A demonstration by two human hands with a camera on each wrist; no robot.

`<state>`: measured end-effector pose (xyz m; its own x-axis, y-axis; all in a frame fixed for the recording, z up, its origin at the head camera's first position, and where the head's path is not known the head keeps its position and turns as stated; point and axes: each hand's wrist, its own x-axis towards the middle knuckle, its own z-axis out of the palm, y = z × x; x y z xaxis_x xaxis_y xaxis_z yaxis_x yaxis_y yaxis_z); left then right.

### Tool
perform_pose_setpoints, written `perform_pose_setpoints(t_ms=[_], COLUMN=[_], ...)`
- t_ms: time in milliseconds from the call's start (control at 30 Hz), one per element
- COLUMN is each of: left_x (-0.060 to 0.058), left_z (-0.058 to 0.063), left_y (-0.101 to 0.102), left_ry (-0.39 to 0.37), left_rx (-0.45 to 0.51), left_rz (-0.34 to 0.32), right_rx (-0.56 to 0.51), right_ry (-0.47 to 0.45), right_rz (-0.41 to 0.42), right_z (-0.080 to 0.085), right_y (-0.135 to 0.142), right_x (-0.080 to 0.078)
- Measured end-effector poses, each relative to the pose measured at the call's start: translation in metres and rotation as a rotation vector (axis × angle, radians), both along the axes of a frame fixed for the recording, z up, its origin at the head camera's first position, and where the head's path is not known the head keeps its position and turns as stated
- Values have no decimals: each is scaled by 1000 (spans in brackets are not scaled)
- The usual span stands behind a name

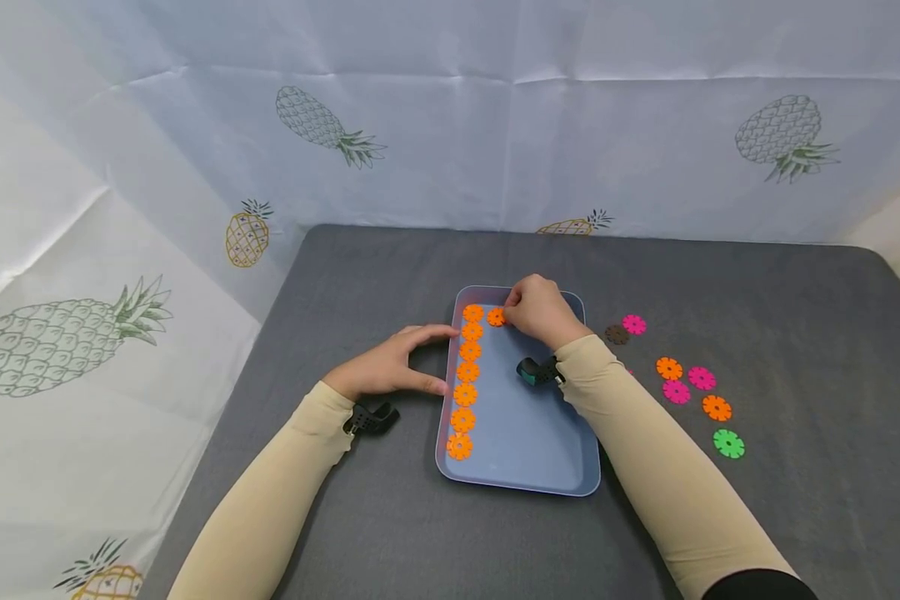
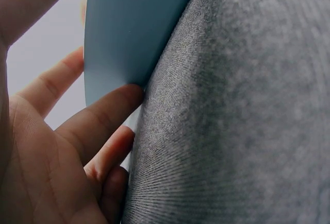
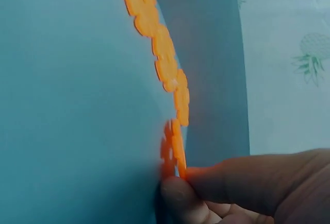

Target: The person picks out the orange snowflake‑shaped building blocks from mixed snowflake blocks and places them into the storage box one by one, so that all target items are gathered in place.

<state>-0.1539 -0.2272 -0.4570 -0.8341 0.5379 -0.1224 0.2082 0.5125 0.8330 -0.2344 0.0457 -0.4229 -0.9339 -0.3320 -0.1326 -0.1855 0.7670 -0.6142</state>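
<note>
A blue tray point(image 1: 528, 417) lies on the grey table. Along its left side runs a column of several orange notched discs point(image 1: 465, 394). At the tray's far end my right hand point(image 1: 542, 312) pinches another orange disc point(image 3: 178, 147) by its edge between thumb and finger. That disc is tilted over the tray floor, beside the top of the column. My left hand point(image 1: 390, 362) rests at the tray's left wall with fingers spread and fairly straight. In the left wrist view, its fingertips point(image 2: 131, 94) touch the outer side of the tray wall point(image 2: 129, 33).
Right of the tray lie loose discs on the table: a brown one point(image 1: 617, 335), several pink ones point(image 1: 702, 378), orange ones point(image 1: 717, 407) and a green one point(image 1: 729, 443). A pineapple-print cloth point(image 1: 450, 150) hangs behind the table point(image 1: 390, 533).
</note>
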Motion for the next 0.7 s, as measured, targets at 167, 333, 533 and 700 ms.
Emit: perform_pose_setpoints(t_ms=[167,333,533,700], left_x=[0,0,-2,-3], left_z=[1,1,0,-1], left_y=[0,0,1,0], left_ry=[-4,7,15,10], left_rx=[-1,1,8,11], left_rz=[-2,-3,-12,-7], right_rx=[-13,-19,-24,-30], right_ry=[5,26,37,37], right_rz=[-20,-20,-20,-16], right_z=[-1,-3,-5,-5], right_y=[-3,-3,-2,-2], right_x=[3,4,3,2])
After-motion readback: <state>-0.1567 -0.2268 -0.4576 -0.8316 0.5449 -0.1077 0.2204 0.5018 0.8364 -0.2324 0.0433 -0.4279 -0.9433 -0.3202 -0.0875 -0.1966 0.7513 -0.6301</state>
